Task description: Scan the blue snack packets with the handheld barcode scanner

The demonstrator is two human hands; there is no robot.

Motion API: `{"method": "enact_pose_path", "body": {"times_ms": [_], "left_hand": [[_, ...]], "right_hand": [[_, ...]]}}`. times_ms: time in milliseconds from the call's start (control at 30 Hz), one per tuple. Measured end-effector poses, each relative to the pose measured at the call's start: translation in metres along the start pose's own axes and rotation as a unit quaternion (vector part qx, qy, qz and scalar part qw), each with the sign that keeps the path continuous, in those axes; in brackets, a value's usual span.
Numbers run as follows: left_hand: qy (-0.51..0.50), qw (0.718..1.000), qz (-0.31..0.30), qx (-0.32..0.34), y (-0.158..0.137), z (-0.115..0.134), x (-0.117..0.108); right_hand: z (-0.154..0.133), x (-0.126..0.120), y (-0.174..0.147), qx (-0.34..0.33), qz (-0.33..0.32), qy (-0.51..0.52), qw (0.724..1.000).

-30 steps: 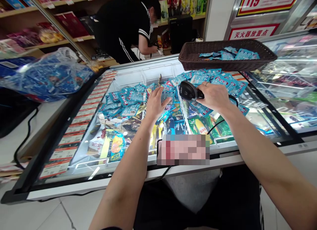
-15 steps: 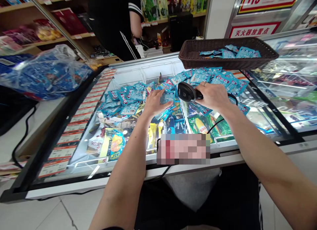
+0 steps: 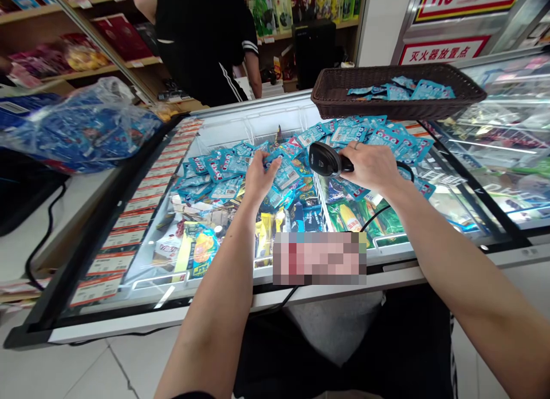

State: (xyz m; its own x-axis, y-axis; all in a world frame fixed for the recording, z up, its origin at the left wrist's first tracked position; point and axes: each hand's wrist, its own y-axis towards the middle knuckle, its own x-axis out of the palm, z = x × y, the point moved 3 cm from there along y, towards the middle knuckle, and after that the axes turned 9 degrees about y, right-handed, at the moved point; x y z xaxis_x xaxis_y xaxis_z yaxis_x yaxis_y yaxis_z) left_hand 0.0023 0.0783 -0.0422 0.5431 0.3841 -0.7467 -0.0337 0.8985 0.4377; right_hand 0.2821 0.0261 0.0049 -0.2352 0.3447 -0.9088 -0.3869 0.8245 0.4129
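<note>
My left hand (image 3: 260, 178) pinches the corner of a blue packet (image 3: 287, 174), whose barcode side faces up. In my right hand (image 3: 370, 165) is a black barcode scanner (image 3: 325, 160), its head pointing left toward that packet, with a gap between the two. Many more blue packets (image 3: 227, 167) lie heaped on the freezer's glass to the left, and another heap (image 3: 382, 134) spreads behind the scanner. My fingertips partly cover the held packet's upper left edge.
A brown wicker basket (image 3: 397, 106) with several blue packets stands at the back right. The chest freezer (image 3: 150, 321) holds ice creams below. A blurred flat object (image 3: 320, 258) lies at its front edge. A plastic-wrapped blue bundle (image 3: 98, 121) sits left. A person (image 3: 206, 43) bends beyond the freezer.
My left hand has gone from spread over the heap to pinching one blue packet, which is now turned and lifted somewhat. The scanner stays nearly still. The person behind has leaned right.
</note>
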Motion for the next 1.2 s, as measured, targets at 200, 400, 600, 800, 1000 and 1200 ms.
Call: {"method": "enact_pose_path", "body": {"times_ms": [200, 400, 600, 800, 1000, 1200], "left_hand": [[-0.235, 0.971, -0.006, -0.033, 0.001, -0.002, 0.004], [-0.249, 0.968, -0.033, -0.009, -0.001, 0.003, 0.008], [-0.197, 0.98, -0.037, 0.007, -0.004, 0.002, 0.009], [-0.11, 0.992, -0.054, 0.027, -0.004, 0.003, 0.008], [-0.064, 0.996, -0.048, 0.041, -0.005, 0.009, 0.003], [-0.091, 0.993, -0.059, 0.054, -0.005, 0.01, 0.004]], "right_hand": [[-0.001, 0.0, 0.0, -0.008, 0.007, 0.006, 1.0], [-0.005, 0.0, 0.0, -0.022, 0.011, 0.009, 1.0], [-0.009, -0.001, -0.001, -0.037, 0.014, 0.008, 0.999], [-0.012, -0.004, 0.0, -0.039, -0.006, 0.01, 0.999], [-0.013, -0.004, 0.0, -0.044, -0.01, 0.012, 0.999], [-0.013, -0.005, 0.0, -0.046, -0.009, 0.014, 0.999]]}}
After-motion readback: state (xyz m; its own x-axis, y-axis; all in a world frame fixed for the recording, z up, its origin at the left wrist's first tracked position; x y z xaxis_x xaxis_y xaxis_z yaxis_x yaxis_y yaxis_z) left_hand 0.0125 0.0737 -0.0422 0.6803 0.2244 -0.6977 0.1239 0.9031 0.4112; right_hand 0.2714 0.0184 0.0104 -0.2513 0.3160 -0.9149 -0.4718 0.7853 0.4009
